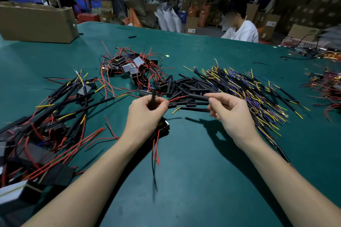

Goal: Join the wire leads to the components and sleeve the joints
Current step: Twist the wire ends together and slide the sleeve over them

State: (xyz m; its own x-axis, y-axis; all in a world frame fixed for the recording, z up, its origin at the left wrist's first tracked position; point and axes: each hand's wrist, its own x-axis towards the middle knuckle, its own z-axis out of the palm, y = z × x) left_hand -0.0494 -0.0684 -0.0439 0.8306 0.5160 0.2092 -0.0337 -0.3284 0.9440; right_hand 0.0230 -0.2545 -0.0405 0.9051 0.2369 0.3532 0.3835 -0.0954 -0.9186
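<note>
While both hands hover above the green table (184, 180), the work sits between them. Far to the left of the left hand lies a heap of finished assemblies (46, 125), black sleeved leads with red and yellow wire ends spreading out over the cloth. Beyond that hand, farther up the table, is a pile of loose components (129, 66), small boxy parts with shiny faces tangled in thin red wires.

The left hand (145, 114) has its fingers curled, thumb and forefinger pinching a black sleeved lead (153, 96) that stands up out of the grip. Below its heel hangs a black component (163, 127), with red and black wires (156, 151) trailing down toward the person. A red wire lead (177, 98) runs from the left fingertips toward the right hand.

The right hand (228, 114) is also curled, thumb and forefinger pinching the end of a black sleeve (198, 96) that points leftward over the tip of the red lead. Whether the lead has entered the sleeve I cannot tell. Just under the gap between the hands lies another black lead with a yellow tip (191, 109).

Directly beyond the hands is a mound of cut black sleeve pieces (190, 84). To the right of the right hand fans a wide spread of wire leads (249, 90), black with yellow and purple ends.
</note>
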